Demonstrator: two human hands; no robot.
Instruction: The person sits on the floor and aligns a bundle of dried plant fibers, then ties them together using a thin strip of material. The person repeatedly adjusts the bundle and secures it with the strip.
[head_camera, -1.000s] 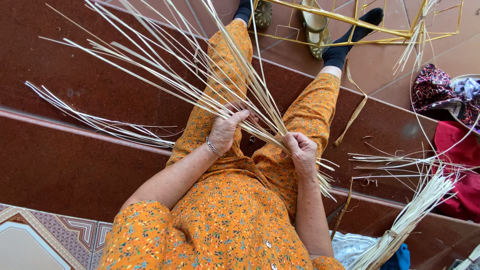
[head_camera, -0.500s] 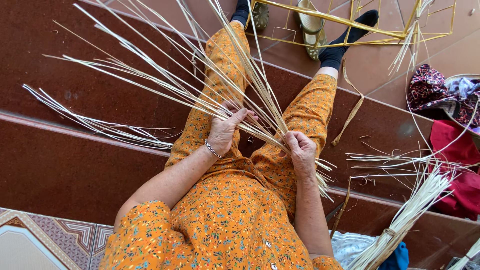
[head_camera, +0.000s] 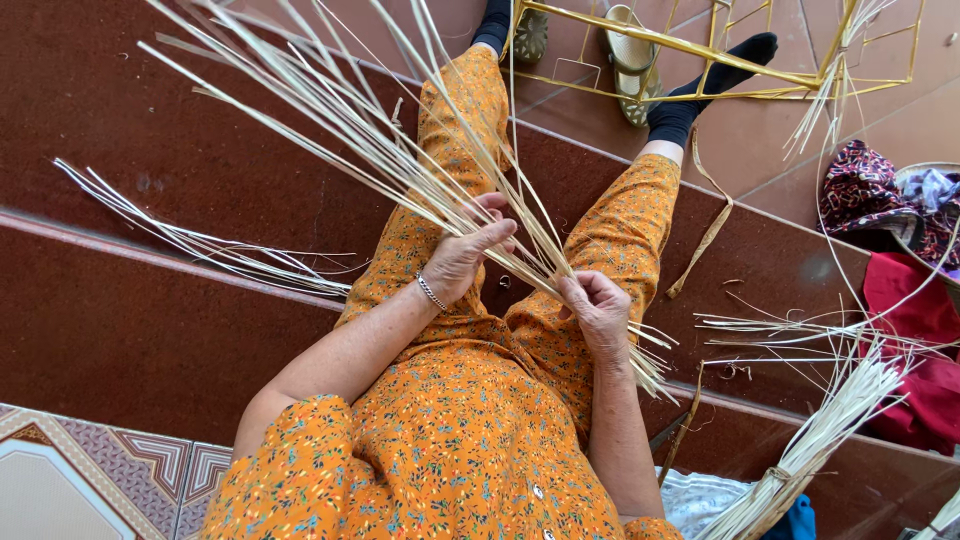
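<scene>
Straw strips (head_camera: 330, 110), likely light, springy and brittle, are pinched low by the closed right hand (head_camera: 600, 312) while the left hand (head_camera: 465, 255), half-curled, fingers them.

A home doorstep used for handcraft: the person sits on dark red steps (head_camera: 150, 330) beside a patterned floor tile (head_camera: 70, 470). Loose pale strips (head_camera: 200, 240) lie on a step, a tied bundle (head_camera: 810, 450) stands at the right, and sandals (head_camera: 632, 60) and a yellow wire frame (head_camera: 700, 50) lie on the tiled ground below.
</scene>
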